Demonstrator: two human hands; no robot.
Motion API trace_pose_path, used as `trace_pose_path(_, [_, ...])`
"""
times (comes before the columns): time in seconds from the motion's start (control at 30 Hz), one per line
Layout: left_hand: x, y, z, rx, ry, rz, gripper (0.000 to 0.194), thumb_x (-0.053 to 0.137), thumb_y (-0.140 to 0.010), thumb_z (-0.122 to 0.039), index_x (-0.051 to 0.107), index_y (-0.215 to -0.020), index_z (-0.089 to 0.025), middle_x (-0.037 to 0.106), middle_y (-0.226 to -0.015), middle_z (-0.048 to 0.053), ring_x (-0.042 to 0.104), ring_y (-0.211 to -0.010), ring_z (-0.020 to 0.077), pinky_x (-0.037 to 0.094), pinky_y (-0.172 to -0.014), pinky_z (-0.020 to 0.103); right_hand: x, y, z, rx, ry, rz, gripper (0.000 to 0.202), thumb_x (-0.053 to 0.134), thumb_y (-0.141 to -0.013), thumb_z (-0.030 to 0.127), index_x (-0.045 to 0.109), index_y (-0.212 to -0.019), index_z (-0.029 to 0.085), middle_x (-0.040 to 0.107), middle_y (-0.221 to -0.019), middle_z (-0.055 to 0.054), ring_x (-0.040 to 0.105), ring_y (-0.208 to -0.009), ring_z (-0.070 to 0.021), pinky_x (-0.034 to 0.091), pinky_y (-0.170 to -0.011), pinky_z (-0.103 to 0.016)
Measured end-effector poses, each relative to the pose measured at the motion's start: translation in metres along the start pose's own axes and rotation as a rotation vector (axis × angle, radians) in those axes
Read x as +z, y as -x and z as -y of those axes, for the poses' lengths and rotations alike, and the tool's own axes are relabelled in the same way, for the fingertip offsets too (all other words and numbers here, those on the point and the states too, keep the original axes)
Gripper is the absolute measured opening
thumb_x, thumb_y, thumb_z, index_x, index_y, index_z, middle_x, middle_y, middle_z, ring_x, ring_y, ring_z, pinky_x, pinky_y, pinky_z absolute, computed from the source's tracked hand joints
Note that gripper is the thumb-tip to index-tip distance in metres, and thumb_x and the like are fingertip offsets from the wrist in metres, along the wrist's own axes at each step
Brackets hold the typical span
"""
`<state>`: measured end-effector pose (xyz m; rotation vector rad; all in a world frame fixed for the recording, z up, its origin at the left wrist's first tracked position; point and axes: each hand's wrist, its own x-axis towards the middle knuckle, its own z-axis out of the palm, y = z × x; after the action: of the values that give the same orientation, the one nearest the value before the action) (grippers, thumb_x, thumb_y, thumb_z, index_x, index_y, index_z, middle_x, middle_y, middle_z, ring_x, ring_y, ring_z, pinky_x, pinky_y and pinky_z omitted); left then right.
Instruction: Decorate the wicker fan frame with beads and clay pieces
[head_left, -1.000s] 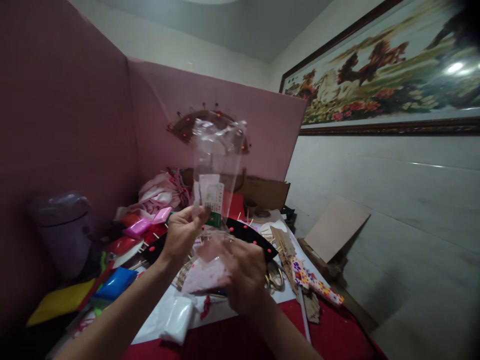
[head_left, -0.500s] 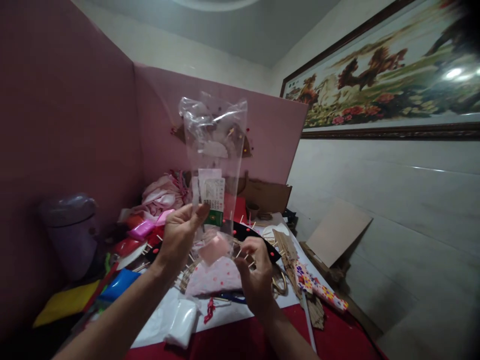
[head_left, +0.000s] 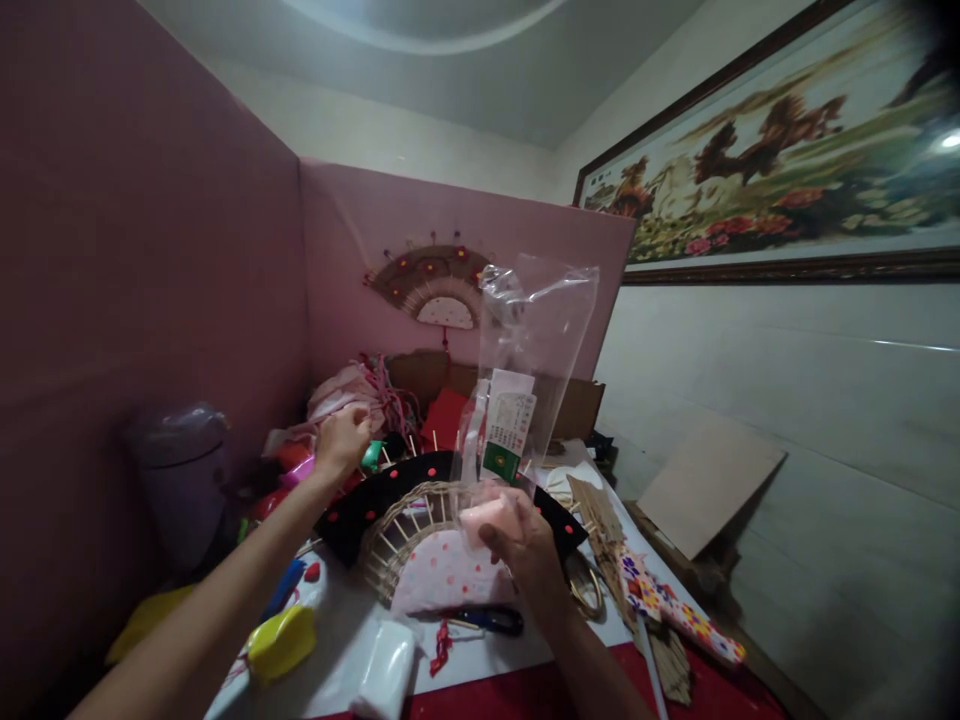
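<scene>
Bag (head_left: 551, 335) of crinkled clear plastic; arched fan (head_left: 442, 562) with woven edging.

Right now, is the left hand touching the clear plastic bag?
Apart. The head view shows a wide sideways gap between the left hand and the clear plastic bag, whose lower end the right hand grips.

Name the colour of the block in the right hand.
The block is pale pink; see the head view.

— Type of premises?
— Craft work corner; home or workshop, undetermined.
— Evidence?
— Decorated fan (head_left: 431, 272) on pink partition (head_left: 330, 280), crowded red-covered table (head_left: 487, 702), framed horse picture (head_left: 780, 190) on pale wall (head_left: 825, 400).
</scene>
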<state>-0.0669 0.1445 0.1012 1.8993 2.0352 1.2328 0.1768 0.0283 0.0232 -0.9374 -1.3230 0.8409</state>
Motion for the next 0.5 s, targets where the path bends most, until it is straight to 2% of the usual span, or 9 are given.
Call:
trace_pose_path(0.1, [0.011, -0.018, 0.029, -0.052, -0.095, 0.063, 0.025, 0.055, -0.072, -0.031, 0.066, -0.086, -0.013, 0.067, -0.100, 0.019, 0.055, -0.107, 0.0379, 0.040, -0.087, 0.046, 0.001, -0.001, -0.004, -0.027, 0.007, -0.005, 0.042, 0.074, -0.063, 0.047, 0.062, -0.092, 0.019, 0.060, -0.076, 0.000, 0.052, -0.062, -0.0135, 0.043, -0.050, -0.023])
trace_pose_path(0.2, [0.019, -0.020, 0.041, -0.087, -0.089, 0.110, 0.016, 0.057, -0.069, -0.028, 0.063, -0.076, -0.015, 0.068, -0.091, 0.018, 0.058, -0.102, 0.0378, 0.040, -0.085, 0.048, 0.002, -0.002, -0.002, -0.030, -0.003, 0.007, 0.042, 0.073, -0.063, 0.046, 0.062, -0.093, 0.019, 0.060, -0.077, 0.000, 0.053, -0.065, -0.0147, 0.044, -0.055, -0.024])
trace_pose_path(0.27, [0.021, -0.020, 0.044, -0.102, -0.036, 0.102, 0.008, 0.059, -0.066, -0.023, 0.059, -0.069, -0.016, 0.068, -0.084, 0.015, 0.059, -0.099, 0.0368, 0.041, -0.084, 0.048, 0.002, -0.003, 0.001, -0.030, -0.013, 0.004, 0.042, 0.074, -0.063, 0.046, 0.062, -0.093, 0.019, 0.061, -0.078, 0.000, 0.055, -0.068, -0.0158, 0.045, -0.058, -0.025])
trace_pose_path(0.33, [0.018, -0.023, 0.042, -0.110, 0.063, 0.044, 0.007, 0.061, -0.063, -0.019, 0.054, -0.062, -0.016, 0.066, -0.076, 0.013, 0.060, -0.095, 0.0358, 0.042, -0.081, 0.046, 0.002, -0.004, 0.001, -0.046, -0.025, -0.001, 0.043, 0.075, -0.061, 0.047, 0.062, -0.091, 0.018, 0.062, -0.080, -0.001, 0.056, -0.071, -0.0170, 0.046, -0.062, -0.026])
trace_pose_path(0.4, [0.007, -0.029, 0.032, -0.095, 0.213, -0.066, 0.012, 0.062, -0.062, -0.017, 0.050, -0.060, -0.017, 0.063, -0.070, 0.010, 0.060, -0.090, 0.0328, 0.044, -0.076, 0.043, 0.002, -0.005, -0.001, -0.066, -0.009, -0.009, 0.044, 0.075, -0.060, 0.048, 0.062, -0.089, 0.018, 0.062, -0.080, -0.002, 0.056, -0.072, -0.0174, 0.046, -0.065, -0.027])
trace_pose_path(0.5, [-0.025, -0.038, -0.003, 0.024, 0.531, -0.296, 0.012, 0.063, -0.065, -0.017, 0.052, -0.069, -0.016, 0.058, -0.068, 0.004, 0.058, -0.079, 0.0223, 0.045, -0.067, 0.033, 0.001, -0.005, -0.006, -0.073, 0.046, 0.003, 0.042, 0.074, -0.062, 0.047, 0.061, -0.089, 0.018, 0.062, -0.080, -0.002, 0.055, -0.073, -0.0174, 0.045, -0.067, -0.027])
